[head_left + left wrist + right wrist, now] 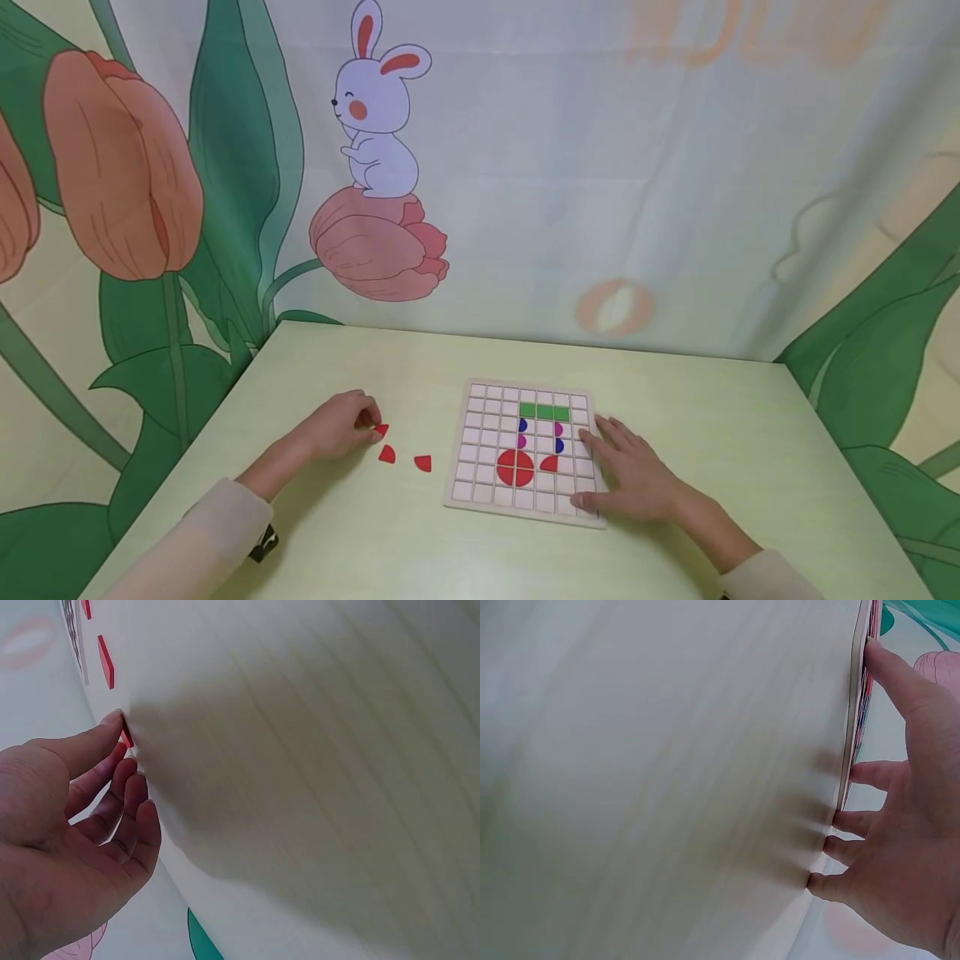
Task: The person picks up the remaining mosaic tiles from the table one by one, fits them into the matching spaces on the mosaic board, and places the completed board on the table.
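Note:
Between thumb and fingertips, my left hand pinches a red quarter-circle piece at the table left of the board. In the left wrist view the same red piece shows edge-on at the thumb tip. Two more red quarter-circle pieces, one nearer and one further right, lie beside that hand. My right hand rests spread at the right edge of a square grid board, its thumb and index finger over the rim. Its other fingertips touch the tabletop in the right wrist view.
On the board sit a red circle of quarter pieces, a lone red quarter, a green bar, and small blue and magenta half-circles. The pale table meets a printed curtain at its back edge.

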The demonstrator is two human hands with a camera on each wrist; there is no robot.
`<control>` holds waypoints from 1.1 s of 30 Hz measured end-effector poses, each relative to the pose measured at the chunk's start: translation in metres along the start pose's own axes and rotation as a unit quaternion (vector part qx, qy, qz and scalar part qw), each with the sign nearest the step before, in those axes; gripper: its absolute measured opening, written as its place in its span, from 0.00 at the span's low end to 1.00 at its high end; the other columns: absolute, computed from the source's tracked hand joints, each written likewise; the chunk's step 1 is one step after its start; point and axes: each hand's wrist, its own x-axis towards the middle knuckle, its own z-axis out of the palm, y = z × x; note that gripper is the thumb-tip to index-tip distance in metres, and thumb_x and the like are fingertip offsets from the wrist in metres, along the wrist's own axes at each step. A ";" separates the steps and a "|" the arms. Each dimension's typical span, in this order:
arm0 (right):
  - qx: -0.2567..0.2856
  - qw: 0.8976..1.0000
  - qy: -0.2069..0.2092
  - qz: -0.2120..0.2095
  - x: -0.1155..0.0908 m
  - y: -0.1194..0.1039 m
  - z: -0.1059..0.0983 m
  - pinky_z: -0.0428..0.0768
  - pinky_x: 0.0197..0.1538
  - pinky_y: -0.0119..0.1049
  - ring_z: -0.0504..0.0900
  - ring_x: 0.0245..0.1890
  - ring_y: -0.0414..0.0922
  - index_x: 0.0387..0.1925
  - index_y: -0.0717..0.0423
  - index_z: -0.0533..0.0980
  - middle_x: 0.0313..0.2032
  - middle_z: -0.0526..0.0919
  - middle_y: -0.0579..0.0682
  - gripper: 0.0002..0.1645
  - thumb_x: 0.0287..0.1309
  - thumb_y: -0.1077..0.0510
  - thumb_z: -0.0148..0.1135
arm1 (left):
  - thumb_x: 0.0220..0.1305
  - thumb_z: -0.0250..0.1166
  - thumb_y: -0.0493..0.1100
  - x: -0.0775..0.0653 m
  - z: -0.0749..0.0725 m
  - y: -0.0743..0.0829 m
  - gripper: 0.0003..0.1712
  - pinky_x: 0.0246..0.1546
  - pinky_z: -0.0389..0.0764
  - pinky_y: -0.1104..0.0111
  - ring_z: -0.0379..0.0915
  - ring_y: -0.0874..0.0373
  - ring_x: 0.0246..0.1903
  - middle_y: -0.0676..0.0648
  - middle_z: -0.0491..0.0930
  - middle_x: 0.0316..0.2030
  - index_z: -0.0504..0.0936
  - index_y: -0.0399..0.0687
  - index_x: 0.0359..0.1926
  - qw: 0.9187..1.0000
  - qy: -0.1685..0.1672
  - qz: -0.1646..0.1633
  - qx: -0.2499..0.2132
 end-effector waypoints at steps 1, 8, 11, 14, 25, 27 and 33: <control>-0.001 1.000 0.001 -0.001 0.000 0.000 0.000 0.53 0.75 0.71 0.48 0.81 0.69 0.80 0.58 0.61 0.81 0.53 0.66 0.65 0.57 0.22 0.67 | 0.65 0.77 0.39 0.000 0.000 -0.001 0.11 0.46 0.80 0.60 0.74 0.54 0.38 0.50 0.77 0.35 0.84 0.42 0.43 1.000 0.000 -0.002 -0.001; 0.000 1.000 0.006 -0.008 0.002 -0.002 -0.004 0.54 0.75 0.71 0.49 0.81 0.69 0.80 0.59 0.62 0.81 0.53 0.66 0.64 0.57 0.23 0.67 | 0.65 0.77 0.39 0.003 -0.003 -0.001 0.11 0.45 0.80 0.61 0.73 0.56 0.38 0.51 0.77 0.35 0.83 0.43 0.43 1.000 -0.002 -0.018 -0.011; -0.001 1.000 0.004 -0.008 0.003 -0.004 -0.006 0.54 0.75 0.72 0.49 0.80 0.70 0.80 0.59 0.62 0.81 0.54 0.67 0.64 0.57 0.23 0.68 | 0.66 0.76 0.39 0.003 -0.005 -0.001 0.11 0.46 0.80 0.62 0.73 0.56 0.38 0.51 0.78 0.36 0.84 0.42 0.44 1.000 -0.009 -0.017 -0.016; 0.001 1.000 0.007 -0.009 0.002 -0.004 -0.007 0.54 0.75 0.72 0.50 0.80 0.70 0.80 0.59 0.63 0.81 0.54 0.67 0.64 0.56 0.23 0.69 | 0.66 0.76 0.40 0.004 -0.006 -0.001 0.11 0.47 0.80 0.60 0.74 0.56 0.39 0.51 0.78 0.36 0.84 0.41 0.44 1.000 -0.010 -0.011 -0.019; 0.014 1.000 -0.006 0.006 -0.003 0.001 0.011 0.53 0.75 0.72 0.48 0.81 0.68 0.81 0.56 0.62 0.82 0.54 0.64 0.65 0.55 0.20 0.67 | 0.65 0.77 0.41 -0.001 0.012 -0.001 0.11 0.45 0.79 0.61 0.72 0.57 0.36 0.52 0.76 0.35 0.82 0.43 0.41 1.000 -0.003 -0.017 -0.001; 0.010 1.000 -0.003 0.004 -0.002 0.002 0.011 0.53 0.75 0.71 0.48 0.81 0.67 0.81 0.56 0.62 0.82 0.54 0.64 0.65 0.55 0.20 0.66 | 0.65 0.77 0.40 0.000 0.012 -0.001 0.11 0.45 0.79 0.61 0.72 0.57 0.36 0.52 0.76 0.35 0.82 0.43 0.41 1.000 0.002 -0.017 -0.001; -0.006 1.000 0.003 0.000 0.002 0.004 0.006 0.54 0.75 0.71 0.48 0.81 0.67 0.81 0.56 0.62 0.82 0.54 0.63 0.65 0.56 0.19 0.65 | 0.66 0.76 0.39 0.004 0.007 0.003 0.10 0.45 0.79 0.61 0.72 0.56 0.37 0.52 0.76 0.34 0.82 0.44 0.40 1.000 0.001 -0.021 -0.005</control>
